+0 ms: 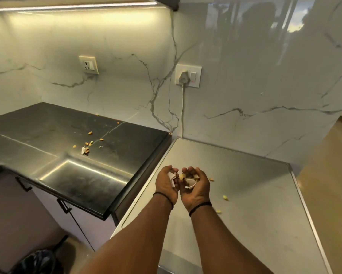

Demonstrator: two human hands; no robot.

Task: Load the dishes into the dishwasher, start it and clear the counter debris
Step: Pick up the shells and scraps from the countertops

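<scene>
My left hand (164, 184) and my right hand (195, 188) are cupped side by side above the grey dishwasher top (245, 224). Both palms hold nut shells and white paper scraps (188, 179), with the fingers curled around them. Three loose shells (225, 197) lie on the grey top to the right of my right hand. More shells and a white scrap (85, 149) are scattered on the black counter (47, 159) to the left.
A plug and cord (184, 78) run down the marble wall behind the dishwasher top. A black-lined bin (37, 262) stands on the floor at lower left. Cabinet handles (64, 205) sit below the black counter.
</scene>
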